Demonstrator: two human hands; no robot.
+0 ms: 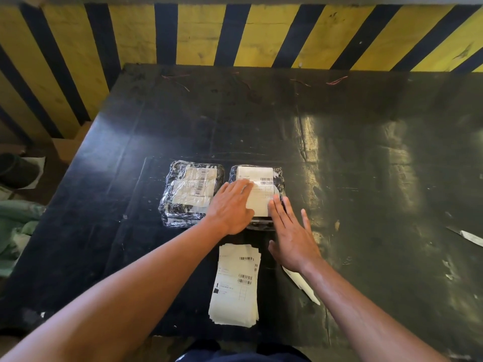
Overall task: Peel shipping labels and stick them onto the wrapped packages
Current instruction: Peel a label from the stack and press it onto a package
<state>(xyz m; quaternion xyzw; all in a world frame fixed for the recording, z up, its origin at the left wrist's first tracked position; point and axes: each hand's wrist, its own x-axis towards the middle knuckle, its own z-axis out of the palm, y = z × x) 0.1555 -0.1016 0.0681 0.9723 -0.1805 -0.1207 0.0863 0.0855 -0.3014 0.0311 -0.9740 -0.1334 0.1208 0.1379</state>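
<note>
— Since you're counting, how many packages are on the table (366, 152)?

— Two, side by side near the middle, almost touching. The left package (192, 193) has a label under its clear wrap. The right package (257, 194) carries a white label (257, 190) on top.

— And the hands?

— Two, both bare. The left hand (231, 207) lies flat on the label with straight fingers, pressing it down, gripping nothing. The right hand (291, 237) is flat too, fingers spread and straight; its fingertips (274, 202) reach the label's near right corner, and it holds nothing.

— Any spare labels?

— One stack (236, 283) of sheets, just nearer than the packages, between the forearms. I can't count the sheets. One white strip (302, 283) lies beside the stack, partly under the right wrist. Another white scrap (469, 236) sits well apart at the right edge.

— What blocks the view?

— The left hand covers the label's left part and the gap between the packages.

— Materials?

— The table is dark, scuffed and shiny where light strikes. The wrap is crinkled clear plastic over dark contents; both packages are roughly square with rounded corners. The labels are matte paper with barcodes. Behind stands a wall (235, 32) of yellow and black diagonal stripes. A few thin red threads (337, 80) lie at the far edge.
</note>
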